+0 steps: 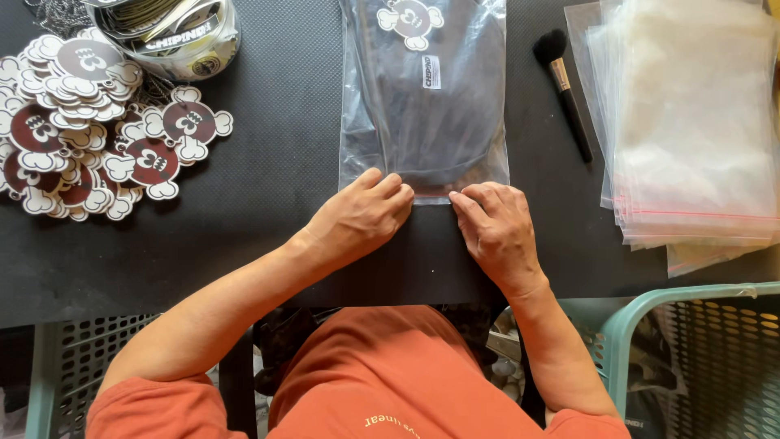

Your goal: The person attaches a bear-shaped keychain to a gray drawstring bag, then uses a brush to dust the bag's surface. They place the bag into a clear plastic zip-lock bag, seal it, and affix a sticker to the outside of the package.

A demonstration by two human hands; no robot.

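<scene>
Head view, looking straight down on a black table top [276,146]. A clear zip bag [424,97] lies flat at centre, long axis running away from the person, closure edge nearest the body. Inside: a dark folded item [439,106], plus a white-and-dark cartoon-shaped card tag [411,19] near the far end.

Left hand [361,218]: palm down, fingers bent, fingertips [398,191] pressing on the near edge of the bag, left of centre. Not clenched, nothing enclosed; it pinches or presses the closure strip, cannot tell which.

Right hand [496,228]: palm down, fingertips [467,199] on the same edge, just right of centre. Same pressing posture, nothing gripped inside it. The two hands are close together, fingertips near but apart.

Surroundings: to the left of the table, a spread pile of matching card tags [89,138], dark red-brown with white lobes, overlapping. Behind that pile, a round clear tub [175,36] holding rolled labels. Right of the bag, a makeup-style brush [565,85] with black bristles and a black handle lies apart from it. Far right, a stack of empty clear zip bags [691,122] with red closure lines, overhanging the table edge slightly.

Below the table edge: person's orange shirt [374,374]; a teal perforated plastic basket [699,349] at lower right; a second perforated basket [73,366], grey-green, at lower left
</scene>
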